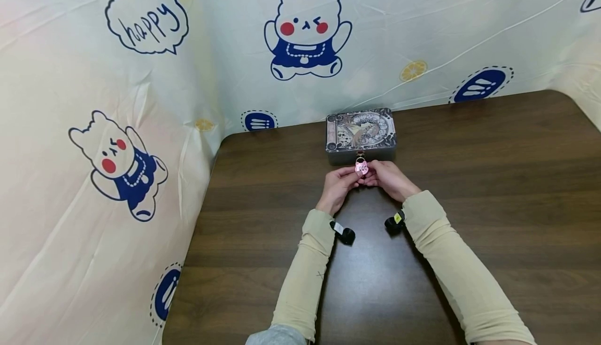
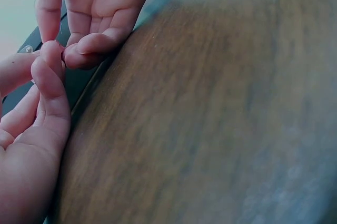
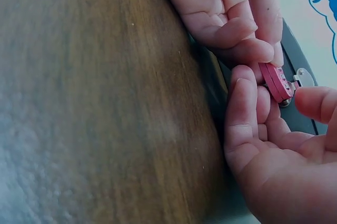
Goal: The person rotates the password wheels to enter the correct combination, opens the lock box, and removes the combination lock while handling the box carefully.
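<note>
A small pink combination padlock [image 1: 361,168], shaped like an animal head with ears, hangs by its shackle from the front clasp of a dark decorated box [image 1: 360,130]. My left hand [image 1: 336,187] pinches the padlock from the left between thumb and fingers. From the other side my right hand [image 1: 392,179] holds it, fingertips meeting the left ones. In the right wrist view the padlock [image 3: 275,83] shows its number dials edge-on, close to the metal clasp [image 3: 304,78]. Fingers mostly hide the padlock in the left wrist view.
The box stands at the back edge of a brown wooden table [image 1: 263,219]. Behind and to the left hangs a pale cloth [image 1: 225,37] printed with cartoon bears. Small black cameras [image 1: 346,236] are strapped at both wrists, over beige sleeves.
</note>
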Action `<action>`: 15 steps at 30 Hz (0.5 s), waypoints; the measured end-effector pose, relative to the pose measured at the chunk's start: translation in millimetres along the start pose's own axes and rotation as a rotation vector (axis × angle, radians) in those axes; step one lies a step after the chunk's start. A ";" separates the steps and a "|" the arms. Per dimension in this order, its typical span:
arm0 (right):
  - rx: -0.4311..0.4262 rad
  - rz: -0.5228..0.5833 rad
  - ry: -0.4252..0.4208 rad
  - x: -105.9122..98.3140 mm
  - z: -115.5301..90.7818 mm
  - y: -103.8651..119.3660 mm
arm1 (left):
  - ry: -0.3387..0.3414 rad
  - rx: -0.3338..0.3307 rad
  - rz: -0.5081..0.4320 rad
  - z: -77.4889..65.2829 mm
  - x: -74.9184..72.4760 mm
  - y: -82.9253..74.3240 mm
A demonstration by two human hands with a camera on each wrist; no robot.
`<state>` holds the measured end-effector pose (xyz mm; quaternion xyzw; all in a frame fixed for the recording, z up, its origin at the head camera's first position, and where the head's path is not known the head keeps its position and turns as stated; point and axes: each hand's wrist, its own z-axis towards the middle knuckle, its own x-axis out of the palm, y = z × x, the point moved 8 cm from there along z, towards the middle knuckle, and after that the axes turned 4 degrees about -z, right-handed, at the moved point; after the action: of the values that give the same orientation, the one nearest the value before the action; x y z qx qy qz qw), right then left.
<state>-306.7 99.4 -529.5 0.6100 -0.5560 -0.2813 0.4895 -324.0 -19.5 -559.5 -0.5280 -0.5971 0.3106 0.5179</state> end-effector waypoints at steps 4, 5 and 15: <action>-0.001 0.006 0.000 -0.5 -0.3 -0.1 | 0.001 -0.006 -0.001 -2.0 1.1 -1.5; -0.001 0.006 0.001 -0.4 -0.5 0.0 | 0.002 -0.007 0.000 -2.5 1.4 -1.8; -0.013 -0.027 -0.016 -0.8 -1.2 0.2 | -0.002 0.005 -0.005 -2.7 1.2 -2.2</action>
<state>-305.9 100.4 -529.0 0.6119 -0.5498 -0.2964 0.4853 -322.0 -19.4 -556.4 -0.5250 -0.5982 0.3115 0.5192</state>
